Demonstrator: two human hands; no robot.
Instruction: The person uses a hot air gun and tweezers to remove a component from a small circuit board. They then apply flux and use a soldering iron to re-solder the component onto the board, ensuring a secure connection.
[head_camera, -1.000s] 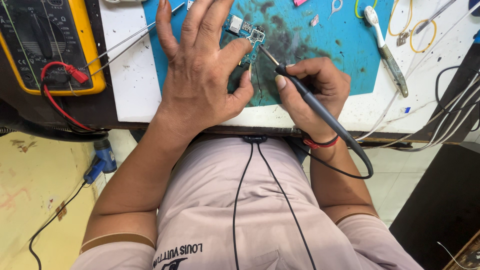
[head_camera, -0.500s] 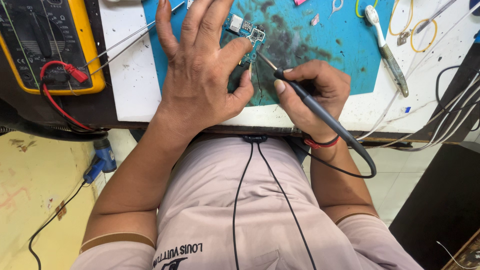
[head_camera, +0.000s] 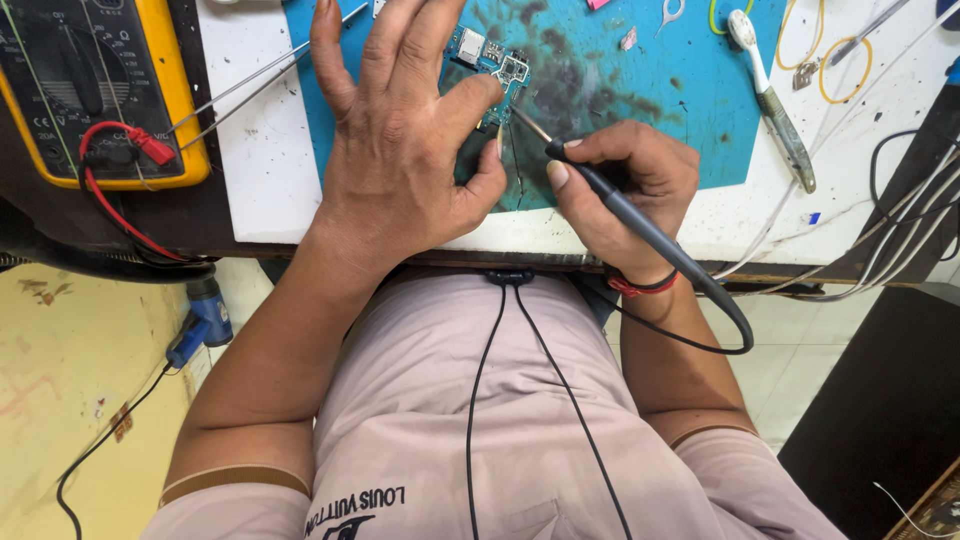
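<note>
Small blue circuit board (head_camera: 500, 75) flat on the stained blue work mat (head_camera: 640, 90), near the front edge of the white bench (head_camera: 255, 180). Left hand (head_camera: 400, 150) spread over the board's near end, index finger and thumb pinning it to the mat, other fingers fanned upward. Right hand (head_camera: 630, 185) closed in a pen-like grip on a black soldering iron (head_camera: 625, 215), metal tip just beside the left thumb, on or just above the board's lower edge.

For a clean joint, judging from the pose: keep the right wrist rested on the bench edge for steadiness; bring the tip in at a low slant, onto one pad only; press the board down firmly but keep the left thumb clear of the hot tip, now very close; mind the black cord (head_camera: 720, 335) looping below the wrist, liable to tug the iron off line.

Hard to make out: exact contact point of the tip, partly screened by the left thumb; much of the board under the left palm and fingers; solder or flux, if any, not visible. Yellow multimeter (head_camera: 100, 90) cut off at the upper left, red lead (head_camera: 120, 180) plugged in. Tweezers (head_camera: 260, 85) partly under the left hand. White-handled tool (head_camera: 770, 100) and yellow wire loops (head_camera: 825, 50) clipped by the top edge.
</note>
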